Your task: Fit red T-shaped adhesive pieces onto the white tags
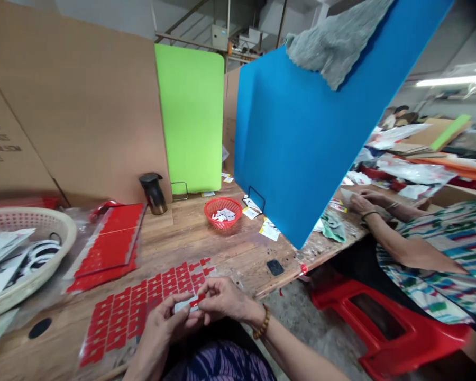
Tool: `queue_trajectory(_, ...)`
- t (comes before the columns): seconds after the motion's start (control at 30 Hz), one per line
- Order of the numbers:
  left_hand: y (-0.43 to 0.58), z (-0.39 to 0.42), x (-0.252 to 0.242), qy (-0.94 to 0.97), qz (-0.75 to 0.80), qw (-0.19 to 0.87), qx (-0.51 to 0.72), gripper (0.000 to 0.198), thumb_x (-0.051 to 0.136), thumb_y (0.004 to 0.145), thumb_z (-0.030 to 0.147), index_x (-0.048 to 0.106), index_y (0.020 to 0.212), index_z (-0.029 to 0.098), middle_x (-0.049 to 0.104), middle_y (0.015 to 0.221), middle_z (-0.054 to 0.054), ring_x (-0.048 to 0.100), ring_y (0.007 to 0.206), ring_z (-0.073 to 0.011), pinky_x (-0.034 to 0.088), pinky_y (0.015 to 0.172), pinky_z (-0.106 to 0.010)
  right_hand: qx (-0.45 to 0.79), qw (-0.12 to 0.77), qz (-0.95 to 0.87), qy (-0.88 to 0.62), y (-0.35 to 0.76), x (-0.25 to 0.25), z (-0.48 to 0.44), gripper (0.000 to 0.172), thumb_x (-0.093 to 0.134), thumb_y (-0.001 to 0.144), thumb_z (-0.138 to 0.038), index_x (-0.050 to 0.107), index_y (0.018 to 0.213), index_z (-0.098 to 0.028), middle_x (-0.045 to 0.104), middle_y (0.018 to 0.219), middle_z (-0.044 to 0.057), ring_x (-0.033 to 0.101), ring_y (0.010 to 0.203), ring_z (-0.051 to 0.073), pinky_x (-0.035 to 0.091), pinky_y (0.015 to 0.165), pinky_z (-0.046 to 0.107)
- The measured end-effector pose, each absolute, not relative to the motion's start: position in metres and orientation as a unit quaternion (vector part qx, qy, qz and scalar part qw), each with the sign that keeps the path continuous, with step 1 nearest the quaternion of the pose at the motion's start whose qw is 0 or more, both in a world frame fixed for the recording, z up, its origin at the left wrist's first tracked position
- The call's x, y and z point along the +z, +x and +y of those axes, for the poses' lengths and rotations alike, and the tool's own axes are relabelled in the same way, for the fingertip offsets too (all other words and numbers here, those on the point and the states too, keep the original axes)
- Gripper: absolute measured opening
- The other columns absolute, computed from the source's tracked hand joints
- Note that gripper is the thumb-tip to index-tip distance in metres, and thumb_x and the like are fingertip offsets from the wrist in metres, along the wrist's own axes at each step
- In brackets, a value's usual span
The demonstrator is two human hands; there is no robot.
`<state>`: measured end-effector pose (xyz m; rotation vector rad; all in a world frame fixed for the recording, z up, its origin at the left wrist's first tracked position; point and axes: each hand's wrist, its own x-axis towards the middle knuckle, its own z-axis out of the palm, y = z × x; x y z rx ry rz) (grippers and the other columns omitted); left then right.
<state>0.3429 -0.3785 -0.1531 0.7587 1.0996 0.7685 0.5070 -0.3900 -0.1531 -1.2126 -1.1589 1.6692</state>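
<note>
Pinching a small white piece (182,306), the left hand (163,321) and right hand (222,299) meet fingertip to fingertip, both closed on it. A red sticker (197,299) sits at the right fingertips, on the piece's end. Just beyond the fingers lies the sticker sheet (135,312). The sticker looks to be going on now; next it calls for square alignment and a firm, even press.
</note>
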Motion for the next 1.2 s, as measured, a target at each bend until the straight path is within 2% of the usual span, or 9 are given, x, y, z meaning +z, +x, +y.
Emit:
queue_trajectory(0.17,0.344,-0.374,-0.158,0.344,0.485,0.713,0.372,0.078,0.086,0.044,0.040,0.054,0.110,0.014,0.073,0.079,-0.010,0.070,0.064,-0.0225,0.054,0.060,-0.026,0.630,0.399,-0.441,-0.499,0.515,-0.155,-0.377,0.020,0.067,0.060,-0.023,0.057,0.076,-0.016,0.060,0.050,-0.005,0.055,0.042,0.009,0.042,0.046,0.018)
queue_trajectory(0.27,0.340,-0.370,-0.168,0.347,0.493,0.685,0.409,0.083,0.086,0.041,0.043,0.052,0.112,0.018,0.072,0.083,-0.007,0.070,0.066,-0.0215,0.054,0.061,-0.028,0.570,0.444,-0.437,-0.536,0.538,-0.151,-0.350,0.023,0.067,0.063,-0.029,0.055,0.076,-0.015,0.060,0.055,-0.003,0.054,0.044,0.008,0.044,0.048,0.020)
queue_trajectory(0.5,0.329,-0.364,-0.194,0.356,0.517,0.636,0.447,0.074,0.083,0.042,0.050,0.056,0.102,0.016,0.069,0.081,-0.008,0.068,0.062,-0.0192,0.053,0.058,-0.028,0.361,0.501,-0.463,-0.635,0.607,-0.120,-0.265,0.022,0.048,0.083,-0.035,0.052,0.094,-0.016,0.061,0.072,0.001,0.057,0.057,0.010,0.046,0.060,0.023)
queue_trajectory(0.63,0.321,-0.362,-0.197,0.397,0.529,0.601,0.449,0.070,0.080,0.048,0.053,0.059,0.101,0.013,0.069,0.089,-0.011,0.068,0.070,-0.0214,0.054,0.065,-0.030,0.234,0.469,-0.503,-0.687,0.610,-0.140,-0.265,0.027,0.050,0.082,-0.026,0.051,0.106,-0.014,0.061,0.071,0.001,0.059,0.070,0.015,0.045,0.073,0.029)
queue_trajectory(0.7,0.316,-0.362,-0.193,0.431,0.534,0.584,0.433,0.062,0.079,0.051,0.051,0.062,0.097,0.013,0.069,0.093,-0.013,0.068,0.078,-0.0240,0.054,0.072,-0.032,0.188,0.446,-0.531,-0.696,0.602,-0.158,-0.276,0.024,0.050,0.080,-0.021,0.055,0.101,-0.014,0.062,0.075,0.004,0.059,0.075,0.018,0.044,0.078,0.033)
queue_trajectory(0.8,0.312,-0.364,-0.187,0.494,0.547,0.531,0.418,0.047,0.075,0.059,0.046,0.066,0.093,0.015,0.071,0.092,-0.012,0.067,0.086,-0.0261,0.052,0.080,-0.034,0.127,0.425,-0.574,-0.689,0.590,-0.178,-0.287,0.020,0.047,0.079,-0.017,0.059,0.095,-0.015,0.062,0.093,0.010,0.057,0.091,0.022,0.043,0.086,0.037)
queue_trajectory(0.97,0.313,-0.371,-0.186,0.542,0.561,0.460,0.424,0.034,0.068,0.069,0.039,0.068,0.095,0.017,0.071,0.093,-0.011,0.066,0.090,-0.0264,0.048,0.085,-0.035,0.047,0.417,-0.613,-0.670,0.592,-0.180,-0.273,0.035,0.041,0.082,-0.020,0.051,0.116,-0.016,0.049,0.121,0.014,0.047,0.113,0.024,0.038,0.097,0.040)
queue_trajectory(1.03,0.316,-0.377,-0.180,0.541,0.559,0.464,0.424,0.030,0.065,0.071,0.036,0.069,0.094,0.017,0.071,0.093,-0.012,0.065,0.090,-0.0257,0.048,0.084,-0.034,0.043,0.408,-0.627,-0.663,0.597,-0.176,-0.262,0.032,0.043,0.080,-0.025,0.055,0.108,-0.016,0.052,0.116,0.015,0.050,0.108,0.026,0.040,0.095,0.041)
queue_trajectory(1.2,0.319,-0.386,-0.122,0.534,0.543,0.435,0.481,0.019,0.062,0.075,0.032,0.072,0.083,0.019,0.071,0.081,-0.008,0.065,0.079,-0.0211,0.049,0.075,-0.027,0.052,0.407,-0.648,-0.642,0.622,-0.177,-0.239,0.023,0.043,0.074,-0.037,0.058,0.078,-0.020,0.060,0.082,0.013,0.059,0.080,0.029,0.046,0.079,0.049)
